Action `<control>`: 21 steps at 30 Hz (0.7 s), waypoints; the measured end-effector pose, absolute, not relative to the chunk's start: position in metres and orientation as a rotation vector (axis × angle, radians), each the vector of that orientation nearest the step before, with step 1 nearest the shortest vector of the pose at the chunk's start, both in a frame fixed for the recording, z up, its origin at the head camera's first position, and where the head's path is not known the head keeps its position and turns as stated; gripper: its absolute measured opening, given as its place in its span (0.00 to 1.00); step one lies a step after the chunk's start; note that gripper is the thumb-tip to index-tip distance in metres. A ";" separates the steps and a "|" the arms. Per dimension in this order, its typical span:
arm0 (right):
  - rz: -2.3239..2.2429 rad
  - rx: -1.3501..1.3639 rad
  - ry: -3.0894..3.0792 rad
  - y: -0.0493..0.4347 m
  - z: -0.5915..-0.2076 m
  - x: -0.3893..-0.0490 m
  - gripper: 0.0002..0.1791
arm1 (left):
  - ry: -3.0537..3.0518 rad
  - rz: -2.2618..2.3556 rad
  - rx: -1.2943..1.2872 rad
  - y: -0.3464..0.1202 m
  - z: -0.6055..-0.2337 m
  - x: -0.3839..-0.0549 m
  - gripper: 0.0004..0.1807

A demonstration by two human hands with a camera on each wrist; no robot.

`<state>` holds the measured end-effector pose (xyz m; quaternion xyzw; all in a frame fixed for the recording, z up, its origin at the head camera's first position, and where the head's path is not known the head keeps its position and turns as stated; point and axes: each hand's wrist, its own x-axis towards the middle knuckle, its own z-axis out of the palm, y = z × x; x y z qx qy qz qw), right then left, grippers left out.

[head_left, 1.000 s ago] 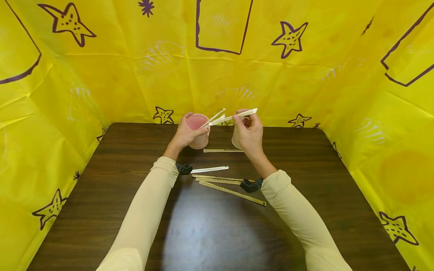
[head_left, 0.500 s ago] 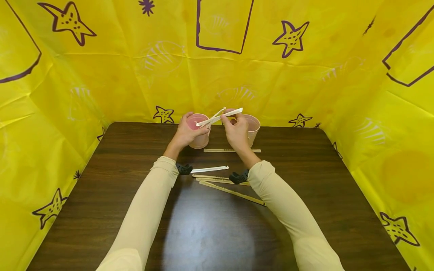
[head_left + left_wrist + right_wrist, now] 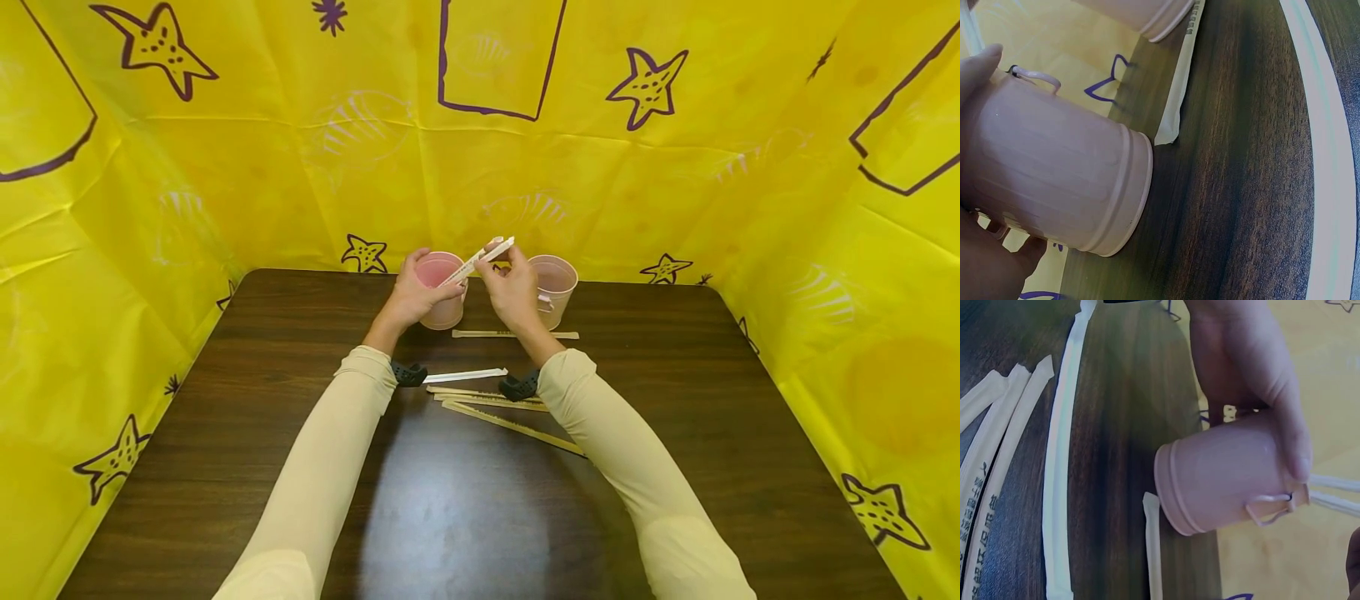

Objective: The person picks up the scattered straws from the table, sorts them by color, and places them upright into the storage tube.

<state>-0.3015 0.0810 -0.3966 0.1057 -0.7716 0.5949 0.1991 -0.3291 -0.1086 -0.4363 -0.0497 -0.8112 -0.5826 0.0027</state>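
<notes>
My left hand (image 3: 412,292) grips a small pink bucket (image 3: 442,315) with a wire handle, thumb along the near side of its rim. Between thumb and fingers, my right hand (image 3: 514,292) pinches a paper-wrapped straw (image 3: 495,252) that slants down into this bucket. Another wrapped straw lies close alongside it; in the right wrist view two pale straws (image 3: 1335,482) stick out past the bucket's rim. A second pink bucket (image 3: 561,292) stands on the table just right of my right hand, partly covered by it.
One wrapped straw (image 3: 480,334) lies before the buckets on the dark wooden table (image 3: 300,467). Nearer are a white-wrapped straw (image 3: 465,376) and several tan-wrapped straws (image 3: 517,428), partly under my right wrist. A yellow patterned cloth (image 3: 480,183) surrounds the table's back and sides.
My right hand has moved left, bringing its straw from beside the left bucket's rim over and into the opening. The right bucket has come into fuller view. My left hand stays put.
</notes>
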 end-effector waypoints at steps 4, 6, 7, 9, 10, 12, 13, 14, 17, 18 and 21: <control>1.638 0.313 -2.193 0.084 -0.399 -0.299 0.20 | -2.546 -1.824 -0.155 -0.109 -0.436 -0.329 0.59; 1.639 0.304 -2.203 0.086 -0.401 -0.296 0.23 | -2.543 -1.833 -0.154 -0.109 -0.436 -0.330 0.59; 1.645 0.298 -2.205 0.087 -0.403 -0.293 0.23 | -2.541 -1.836 -0.153 -0.109 -0.437 -0.330 0.59; 1.663 0.293 -2.213 0.089 -0.407 -0.288 0.24 | -2.537 -1.843 -0.157 -0.109 -0.437 -0.330 0.59; 1.666 0.293 -2.223 0.090 -0.408 -0.284 0.24 | -2.536 -1.846 -0.158 -0.109 -0.437 -0.330 0.58; 1.642 0.303 -2.263 0.090 -0.414 -0.276 0.23 | -2.534 -1.846 -0.160 -0.109 -0.437 -0.330 0.58; 1.626 0.316 -2.286 0.090 -0.417 -0.272 0.22 | -2.533 -1.845 -0.162 -0.109 -0.437 -0.330 0.58; 1.604 0.329 -2.311 0.089 -0.420 -0.268 0.22 | -2.533 -1.845 -0.164 -0.109 -0.437 -0.330 0.58; 1.527 0.367 -2.397 0.087 -0.430 -0.256 0.19 | -2.541 -1.841 -0.163 -0.109 -0.436 -0.329 0.58; 1.510 0.384 -2.427 0.086 -0.433 -0.252 0.18 | -2.542 -1.840 -0.164 -0.109 -0.435 -0.328 0.58; 1.448 0.441 -2.574 0.082 -0.440 -0.242 0.17 | -2.559 -1.827 -0.163 -0.110 -0.434 -0.328 0.58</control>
